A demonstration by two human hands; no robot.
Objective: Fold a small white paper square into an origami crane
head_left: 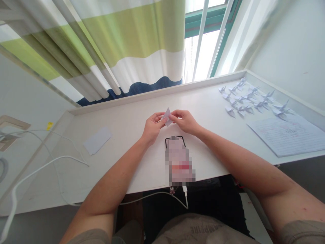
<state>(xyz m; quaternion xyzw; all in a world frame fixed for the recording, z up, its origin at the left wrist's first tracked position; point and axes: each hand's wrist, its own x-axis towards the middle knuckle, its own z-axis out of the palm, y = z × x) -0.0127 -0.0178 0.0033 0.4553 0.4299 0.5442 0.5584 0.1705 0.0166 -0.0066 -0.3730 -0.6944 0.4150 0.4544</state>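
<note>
Between my two hands is a small piece of folded white paper (168,117), diamond-shaped with a point facing up. My left hand (153,126) pinches its left side between thumb and fingers. On the other side, my right hand (185,120) grips the right edge with its thumb and fingertips. Both hands are held over the middle of the white desk (132,135). Just below them lies a phone (179,159), its screen blurred out. Several folded paper cranes (245,98) stand in a group at the far right of the desk.
White paper sheets (98,140) lie on the left. A stack of written pages (289,137) sits at the right edge. A white charging cable (185,191) runs from the phone, and more cable (50,164) loops on the left. A raised rim (162,91) borders the desk before the curtain (142,37).
</note>
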